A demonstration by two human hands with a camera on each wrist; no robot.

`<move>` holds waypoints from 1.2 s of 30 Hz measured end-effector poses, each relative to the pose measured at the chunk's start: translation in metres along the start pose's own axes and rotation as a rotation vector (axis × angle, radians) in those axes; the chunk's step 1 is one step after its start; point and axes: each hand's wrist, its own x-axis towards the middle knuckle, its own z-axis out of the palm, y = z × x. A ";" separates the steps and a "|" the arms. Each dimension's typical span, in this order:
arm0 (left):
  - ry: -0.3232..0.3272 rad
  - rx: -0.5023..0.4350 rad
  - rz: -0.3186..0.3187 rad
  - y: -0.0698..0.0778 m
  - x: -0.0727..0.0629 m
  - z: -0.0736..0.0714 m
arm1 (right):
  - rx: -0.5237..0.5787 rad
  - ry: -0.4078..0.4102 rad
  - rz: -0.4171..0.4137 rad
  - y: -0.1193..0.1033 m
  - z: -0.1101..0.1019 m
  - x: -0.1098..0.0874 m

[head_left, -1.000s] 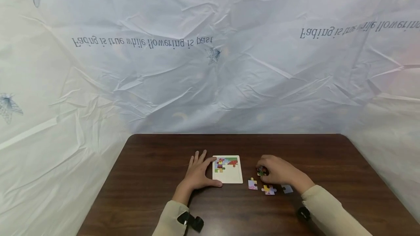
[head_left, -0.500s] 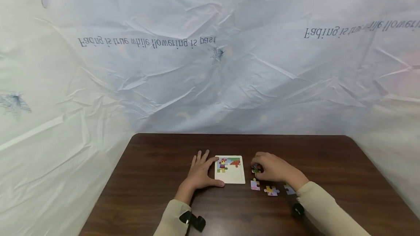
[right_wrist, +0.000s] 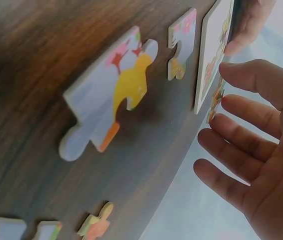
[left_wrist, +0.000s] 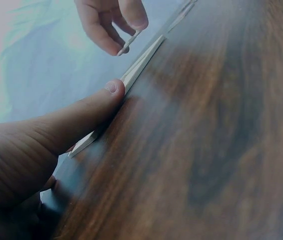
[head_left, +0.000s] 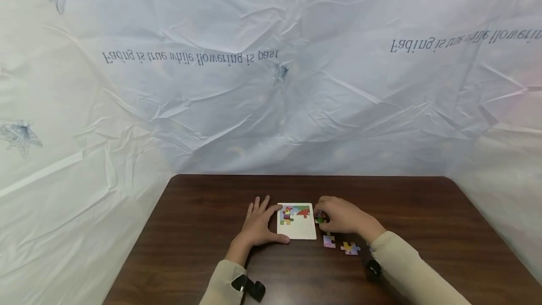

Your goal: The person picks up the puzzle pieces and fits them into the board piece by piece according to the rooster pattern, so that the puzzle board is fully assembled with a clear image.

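Observation:
A square puzzle board [head_left: 302, 230] with a pale frame lies on the table, its upper part filled with joined pieces showing a bird and a red shape. My left hand [head_left: 256, 230] is spread along its left side, the index finger at the far corner and the thumb [left_wrist: 109, 95] against the near edge. Just off the board's right edge, my right hand [head_left: 345, 215] pinches a green jigsaw piece [head_left: 320, 218] between thumb and fingers. In the left wrist view that piece is held tilted, above the tabletop.
Loose jigsaw pieces lie right of the board: a lilac one [head_left: 329, 241] and a yellow and lilac one [head_left: 350, 248]. Several more pieces, one an orange piece [right_wrist: 96, 226], appear in the right wrist view. A printed cloth [head_left: 271, 107] hangs behind the dark wooden table [head_left: 211, 211].
My right hand has moved left with the green jigsaw piece, from above the loose pieces to the board's right edge. My left hand stays at the board.

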 end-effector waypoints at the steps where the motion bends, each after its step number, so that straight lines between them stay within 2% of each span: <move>1: -0.001 -0.002 0.000 0.000 0.000 0.000 | 0.001 -0.002 -0.001 0.000 0.000 0.001; 9: -0.001 0.000 0.008 0.002 0.000 -0.002 | -0.014 -0.005 -0.005 -0.004 -0.001 0.012; 27: -0.010 -0.014 -0.003 0.001 -0.001 -0.003 | -0.013 -0.017 -0.044 -0.017 0.013 0.040; 36: -0.016 -0.015 -0.006 0.001 0.000 -0.002 | -0.009 -0.044 -0.041 -0.023 0.018 0.048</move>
